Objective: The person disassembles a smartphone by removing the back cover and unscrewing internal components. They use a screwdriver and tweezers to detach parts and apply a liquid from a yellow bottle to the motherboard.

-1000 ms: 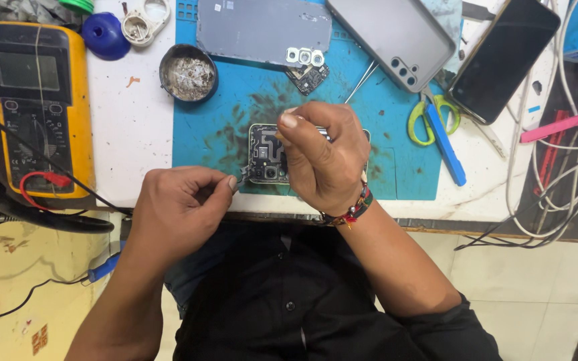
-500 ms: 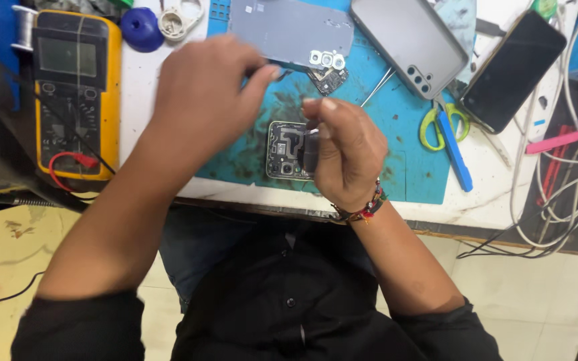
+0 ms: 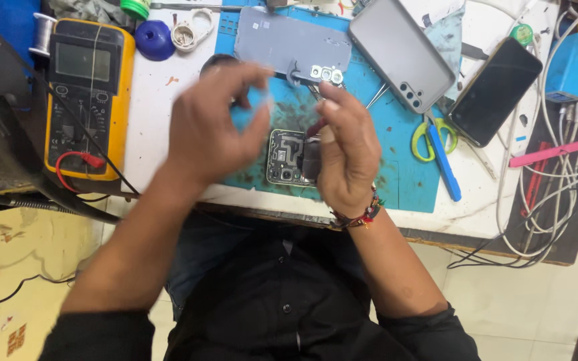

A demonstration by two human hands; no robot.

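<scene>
An opened phone (image 3: 283, 157) with its circuit board showing lies on a blue work mat (image 3: 403, 180) near the table's front edge. My right hand (image 3: 348, 155) hovers over the phone's right side, its fingers closed around a thin red-handled tool (image 3: 314, 127). Raised above the mat to the left of the phone, my left hand (image 3: 214, 130) is blurred. Its thumb and forefinger pinch a small pale piece (image 3: 266, 101).
A yellow multimeter (image 3: 88, 100) with red and black leads lies at the left. Behind the hands are a grey phone back cover (image 3: 292, 43), a second grey phone (image 3: 403, 53) and a black phone (image 3: 496, 90). Green-blue scissors (image 3: 436, 144) and tangled cables (image 3: 556, 200) sit to the right.
My left hand rose from the table's front edge to above the mat, left of the phone. My right hand lifted a little over the phone.
</scene>
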